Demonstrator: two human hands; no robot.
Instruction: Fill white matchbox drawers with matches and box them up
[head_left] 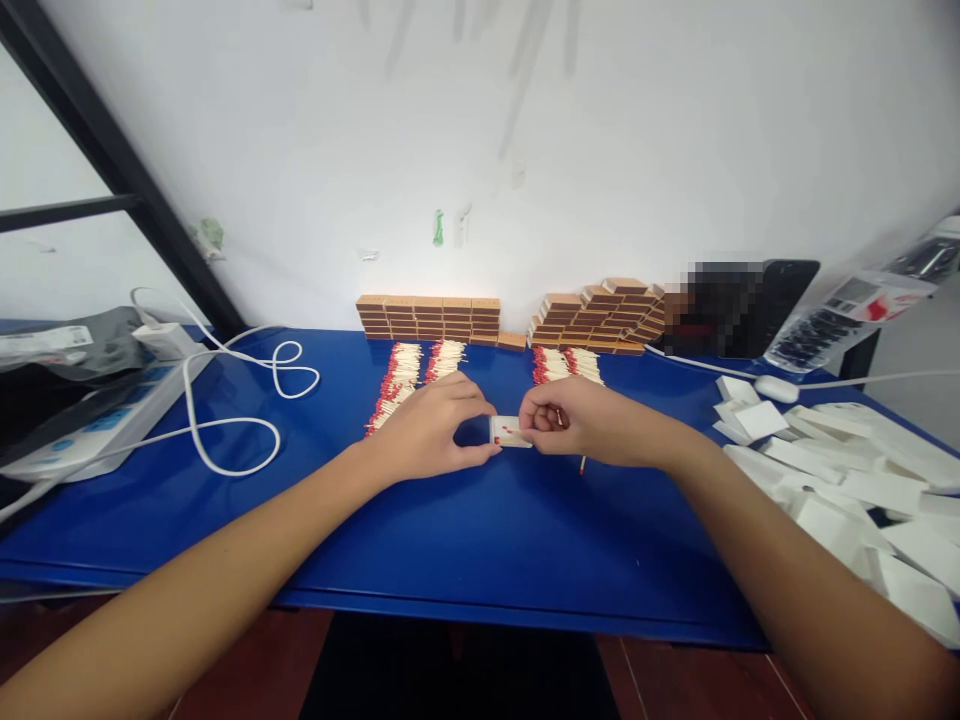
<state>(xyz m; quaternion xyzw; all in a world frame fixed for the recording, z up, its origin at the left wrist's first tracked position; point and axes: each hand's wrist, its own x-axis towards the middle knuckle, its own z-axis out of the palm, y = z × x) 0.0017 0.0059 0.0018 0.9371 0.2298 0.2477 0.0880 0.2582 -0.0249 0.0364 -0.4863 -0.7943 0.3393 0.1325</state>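
A small white matchbox tray point(504, 424) with a few red-headed matches in it is on the blue table between my hands. The thumb and fingers of my left hand point(435, 425) grip its left end. Over its right end, my right hand point(570, 420) is closed in a pinch on matches whose red heads point left into the tray; my fingers hide their other ends. One loose match point(583, 465) shows just below my right hand. Rows of loose matches lie behind my left hand point(401, 375) and behind my right hand point(566, 365), each partly covered by the hand.
Brown matchboxes are stacked against the wall at left point(427, 320) and right point(600, 318). White trays point(847, 490) lie heaped at the right, near a plastic bottle point(840, 310) and a black phone point(787, 300). A white cable point(232, 420) loops beside a power strip point(112, 425).
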